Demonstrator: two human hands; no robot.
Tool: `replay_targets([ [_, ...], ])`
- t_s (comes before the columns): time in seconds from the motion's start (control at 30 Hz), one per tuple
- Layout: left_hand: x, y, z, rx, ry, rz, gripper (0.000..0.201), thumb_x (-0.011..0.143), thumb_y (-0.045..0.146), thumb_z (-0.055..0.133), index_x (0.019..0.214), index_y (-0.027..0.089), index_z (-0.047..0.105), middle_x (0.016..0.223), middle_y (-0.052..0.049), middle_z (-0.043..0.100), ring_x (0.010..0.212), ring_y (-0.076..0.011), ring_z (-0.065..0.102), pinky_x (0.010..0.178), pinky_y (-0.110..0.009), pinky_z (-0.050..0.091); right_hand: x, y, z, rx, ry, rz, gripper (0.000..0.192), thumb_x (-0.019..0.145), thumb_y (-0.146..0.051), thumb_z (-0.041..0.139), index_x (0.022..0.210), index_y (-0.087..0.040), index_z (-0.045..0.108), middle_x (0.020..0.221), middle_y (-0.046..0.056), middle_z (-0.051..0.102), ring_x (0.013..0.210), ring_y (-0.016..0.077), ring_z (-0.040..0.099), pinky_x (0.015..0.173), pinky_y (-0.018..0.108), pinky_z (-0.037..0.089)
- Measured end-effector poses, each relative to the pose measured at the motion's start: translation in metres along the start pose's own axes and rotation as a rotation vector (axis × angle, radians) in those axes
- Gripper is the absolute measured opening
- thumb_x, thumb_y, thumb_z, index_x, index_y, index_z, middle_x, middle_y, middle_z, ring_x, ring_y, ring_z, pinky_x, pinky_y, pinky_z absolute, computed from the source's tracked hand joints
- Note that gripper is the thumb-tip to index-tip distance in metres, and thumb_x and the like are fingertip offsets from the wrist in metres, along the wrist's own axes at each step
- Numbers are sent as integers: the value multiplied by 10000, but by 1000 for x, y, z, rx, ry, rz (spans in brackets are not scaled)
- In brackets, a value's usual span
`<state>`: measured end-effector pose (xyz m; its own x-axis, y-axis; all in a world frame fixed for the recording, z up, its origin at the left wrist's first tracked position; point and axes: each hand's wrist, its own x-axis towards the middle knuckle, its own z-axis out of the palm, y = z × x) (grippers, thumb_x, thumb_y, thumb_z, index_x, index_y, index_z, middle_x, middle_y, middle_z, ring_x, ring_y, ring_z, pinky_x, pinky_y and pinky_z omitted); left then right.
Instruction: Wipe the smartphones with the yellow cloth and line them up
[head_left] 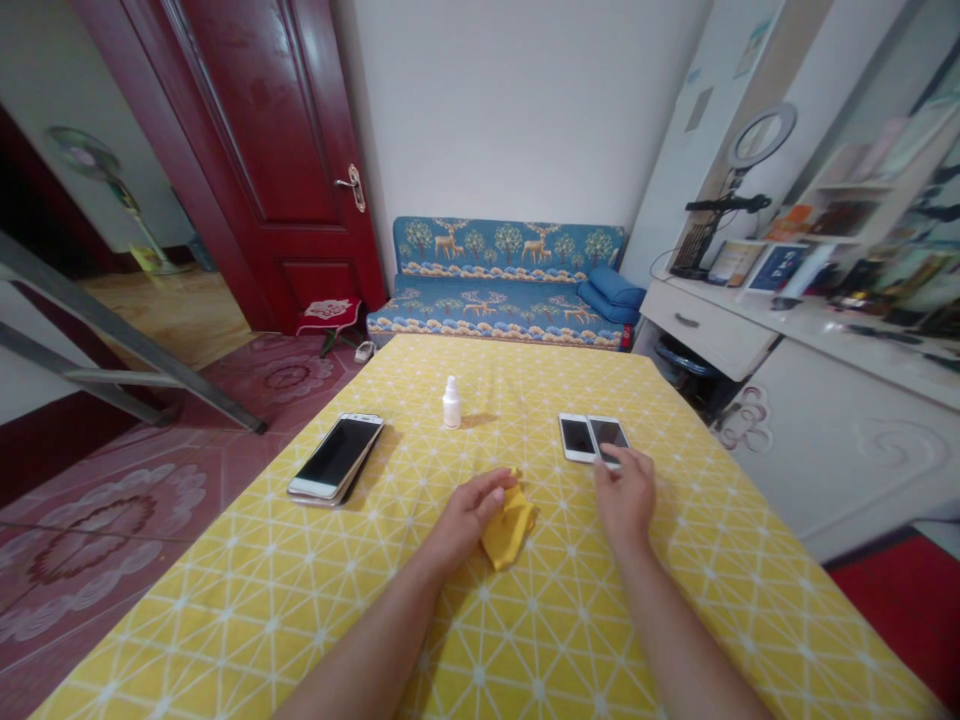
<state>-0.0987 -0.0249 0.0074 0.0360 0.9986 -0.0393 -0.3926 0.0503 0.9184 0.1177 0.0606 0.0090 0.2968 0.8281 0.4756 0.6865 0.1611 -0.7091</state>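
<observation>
In the head view, my left hand (474, 508) is closed on a crumpled yellow cloth (510, 535) at the middle of the table. My right hand (630, 492) is at the near end of a white smartphone (609, 432), its thumb by the edge and a finger over the dark screen. A second white smartphone (577, 438) lies flat right beside it, on the left. Beyond my left hand, a small white bottle (451, 408) stands upright. To the left is a stack of smartphones (337, 455), the top one with its black screen facing up.
A yellow cloth with white lines covers the table (285, 590). Past its far edge stands a blue patterned sofa (502, 290). A white dresser (847, 420) is on the right, a metal ladder frame (135, 378) on the left. A red door (262, 150) stands behind.
</observation>
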Motion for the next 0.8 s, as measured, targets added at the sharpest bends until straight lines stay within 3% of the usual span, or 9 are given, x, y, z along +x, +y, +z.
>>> replay_targets([
  [0.1,1,2,3,-52,69,10,475,776,420,710,1175,168,650,1170,-146,668,1090,-238,616,978,-390,452,-39,-37,6,99,-354,-175,200,781,-352,581,869,-222,704,920,43,674,713,175,607,695,306,487],
  [0.2,1,8,0,58,164,59,497,779,482,676,1156,159,654,1051,-141,695,972,-242,649,772,-340,529,-75,-69,8,77,-586,-306,249,716,-295,686,957,-235,705,986,57,668,912,224,613,811,334,474],
  [0.3,2,19,-15,320,328,214,415,800,474,630,1085,177,687,958,-110,704,819,-217,643,635,-295,495,-96,-86,7,-28,-609,-360,428,664,-304,754,1081,-244,678,1127,85,627,1039,280,563,914,401,433],
  [0.43,-3,45,-43,955,614,490,293,898,328,468,1047,212,693,1057,-97,686,1040,-249,582,925,-384,419,-100,-89,8,-65,-596,-372,409,717,-299,728,1118,-240,670,1171,87,609,1073,288,537,951,423,417],
  [0.5,-8,61,-56,1269,805,523,318,905,284,429,1097,225,674,1167,-96,650,1191,-281,482,1035,-444,310,-98,-88,9,-48,-606,-366,332,752,-274,696,1083,-246,684,1146,81,617,1062,278,543,947,413,422],
  [0.6,-14,77,-76,1553,1064,443,385,889,314,452,1235,209,584,1355,-125,525,1354,-323,298,1088,-519,185,-95,-86,11,-30,-605,-353,287,771,-252,672,1057,-250,694,1138,80,620,1055,277,550,940,406,426],
  [0.67,-16,80,-89,1641,1172,285,517,860,379,492,1325,152,489,1414,-204,437,1398,-380,199,1071,-585,156,-95,-86,11,-22,-601,-342,290,766,-240,673,1055,-242,696,1142,82,618,1054,274,552,942,403,425],
  [0.73,-15,80,-101,1658,1185,82,601,842,413,508,1347,96,439,1340,-265,476,1351,-427,271,1032,-619,184,-96,-86,11,-13,-600,-329,295,757,-243,683,1052,-239,698,1143,81,617,1052,269,554,945,397,425],
  [0.8,-14,79,-108,1657,1159,-43,607,846,408,499,1355,86,419,1233,-263,551,1237,-418,425,1009,-609,216,-97,-86,10,-5,-598,-321,311,740,-273,707,1049,-246,698,1145,76,616,1053,268,555,948,391,423],
])
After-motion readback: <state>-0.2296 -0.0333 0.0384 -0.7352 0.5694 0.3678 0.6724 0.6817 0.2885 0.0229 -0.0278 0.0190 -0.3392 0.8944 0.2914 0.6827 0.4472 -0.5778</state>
